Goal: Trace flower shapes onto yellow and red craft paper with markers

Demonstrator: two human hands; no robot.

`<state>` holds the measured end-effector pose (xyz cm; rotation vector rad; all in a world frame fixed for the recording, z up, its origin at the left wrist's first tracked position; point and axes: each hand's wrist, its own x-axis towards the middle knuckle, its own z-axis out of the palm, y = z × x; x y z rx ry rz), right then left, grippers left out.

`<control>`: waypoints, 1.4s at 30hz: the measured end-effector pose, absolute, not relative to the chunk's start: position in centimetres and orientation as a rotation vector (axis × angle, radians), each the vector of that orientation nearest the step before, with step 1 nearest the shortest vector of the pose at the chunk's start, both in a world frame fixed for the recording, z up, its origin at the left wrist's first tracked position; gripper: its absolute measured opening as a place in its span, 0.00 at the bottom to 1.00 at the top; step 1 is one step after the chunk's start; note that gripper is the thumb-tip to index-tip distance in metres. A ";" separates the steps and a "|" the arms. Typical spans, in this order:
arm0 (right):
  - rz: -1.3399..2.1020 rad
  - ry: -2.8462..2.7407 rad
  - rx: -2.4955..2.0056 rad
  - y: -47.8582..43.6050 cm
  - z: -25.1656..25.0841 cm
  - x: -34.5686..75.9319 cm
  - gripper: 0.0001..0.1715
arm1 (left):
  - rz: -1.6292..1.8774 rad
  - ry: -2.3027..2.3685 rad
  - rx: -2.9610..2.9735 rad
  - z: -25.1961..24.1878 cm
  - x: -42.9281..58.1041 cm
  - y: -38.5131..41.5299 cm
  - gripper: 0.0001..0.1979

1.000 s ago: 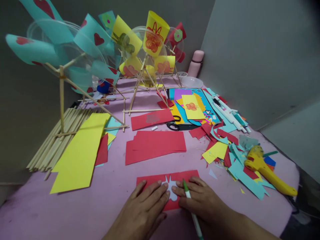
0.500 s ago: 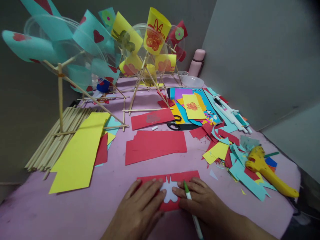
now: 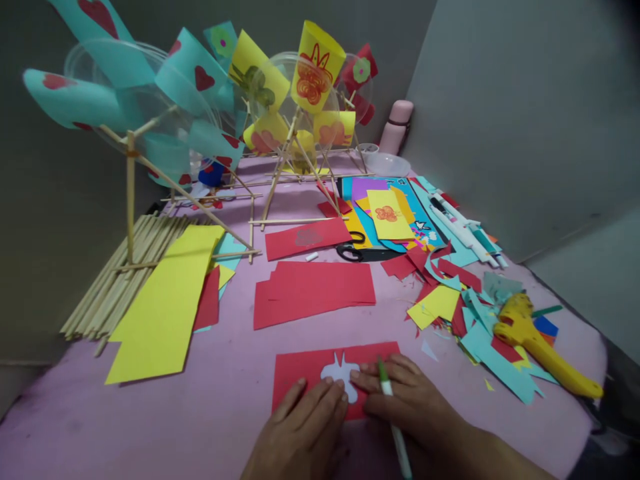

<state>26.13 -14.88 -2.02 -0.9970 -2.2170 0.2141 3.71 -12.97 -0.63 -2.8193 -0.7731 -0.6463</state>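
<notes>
On the pink table [image 3: 225, 413] sits our red paper [image 3: 295, 373], with a white butterfly [image 3: 340, 372] on its middle. Our left hand [image 3: 307, 423] has slid down the paper and rests flat, touching the butterfly, maybe keeping it still. Our right hand [image 3: 413, 403], just beside, pinches a pen [image 3: 394, 417].

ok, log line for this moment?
left hand: on cutout | right hand: holds marker, touches cutout | cutout: on red card
</notes>
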 end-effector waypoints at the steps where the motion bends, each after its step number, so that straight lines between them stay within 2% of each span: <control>1: 0.263 -2.089 -1.030 -14.9 -1.7 26.4 0.06 | -0.642 -0.772 -2.822 -0.8 3.8 -12.9 0.17; 4: 0.368 -1.532 -1.211 -15.2 -0.9 27.0 0.09 | -0.647 -0.764 -2.836 -1.2 3.6 -12.7 0.16; 6: 0.416 -1.374 -1.274 -15.2 -0.6 27.2 0.09 | -0.649 -0.747 -2.844 -1.2 3.5 -12.6 0.15; 10: 0.410 -1.911 -1.120 -14.9 -0.3 26.7 0.06 | -0.678 -0.746 -2.836 -1.3 3.3 -12.5 0.15; 13: 0.306 -2.299 -1.072 -14.7 -0.2 26.2 0.08 | -0.618 -0.761 -2.852 -1.5 3.2 -12.8 0.14; 16: 0.281 -2.458 -1.108 -14.5 -0.1 26.0 0.11 | -0.585 -0.764 -2.856 -1.4 3.3 -12.9 0.14; 23: 0.329 -2.528 -1.124 -14.5 0.3 26.1 0.11 | -0.650 -0.779 -2.833 -1.0 3.7 -12.8 0.18; 35: 0.334 -2.528 -1.133 -14.6 -0.3 26.2 0.10 | -0.641 -0.771 -2.844 -1.0 3.6 -12.9 0.16; 42: 0.294 -2.395 -1.135 -14.6 -0.3 25.9 0.09 | -0.902 -0.885 -2.895 -1.3 3.9 -12.7 0.15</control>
